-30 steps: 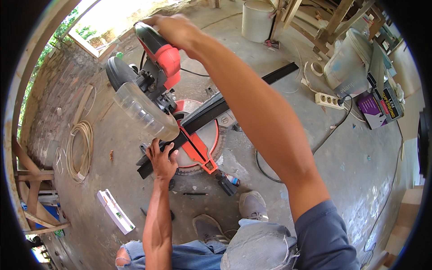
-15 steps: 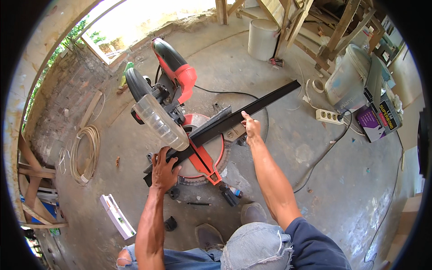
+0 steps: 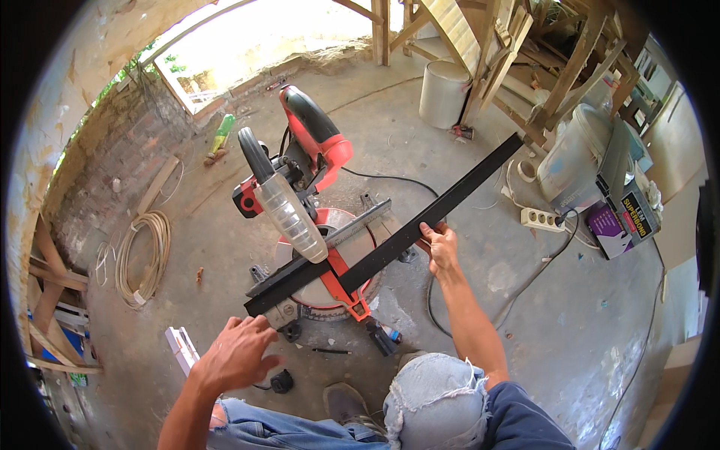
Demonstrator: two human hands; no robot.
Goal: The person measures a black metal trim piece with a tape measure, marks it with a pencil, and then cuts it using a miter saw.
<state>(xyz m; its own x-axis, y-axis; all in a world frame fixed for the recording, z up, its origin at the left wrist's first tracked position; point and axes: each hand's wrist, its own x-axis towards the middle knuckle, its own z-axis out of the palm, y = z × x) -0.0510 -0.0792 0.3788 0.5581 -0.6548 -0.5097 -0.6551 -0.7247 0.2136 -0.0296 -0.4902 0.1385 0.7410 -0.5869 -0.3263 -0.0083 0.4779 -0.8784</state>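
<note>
A red and black miter saw (image 3: 334, 156) stands on the floor in front of me, its clear blade guard (image 3: 292, 217) over the table. My right hand (image 3: 441, 247) grips a long black strip (image 3: 472, 181), thumb on top. The strip slants up to the right, its lower end over the saw's red centre plate. A shorter black strip (image 3: 286, 286) lies along the left side of the saw, its inner end by the guard. My left hand (image 3: 236, 351) is off it, just below its outer end, holding nothing, with fingers apart and slightly bent.
A coiled cable (image 3: 142, 259) lies at left, near a white box-like piece (image 3: 180, 347). A black pencil-like stick (image 3: 331, 351) is on the floor below the saw. At right are a power strip (image 3: 541, 219), a purple box (image 3: 611, 229) and a bucket (image 3: 574, 161). A white bucket (image 3: 444, 94) stands behind.
My left hand has let go of the black strip and drawn back toward me. The right-hand length has moved right and away from the fence, apart from the shorter piece.
</note>
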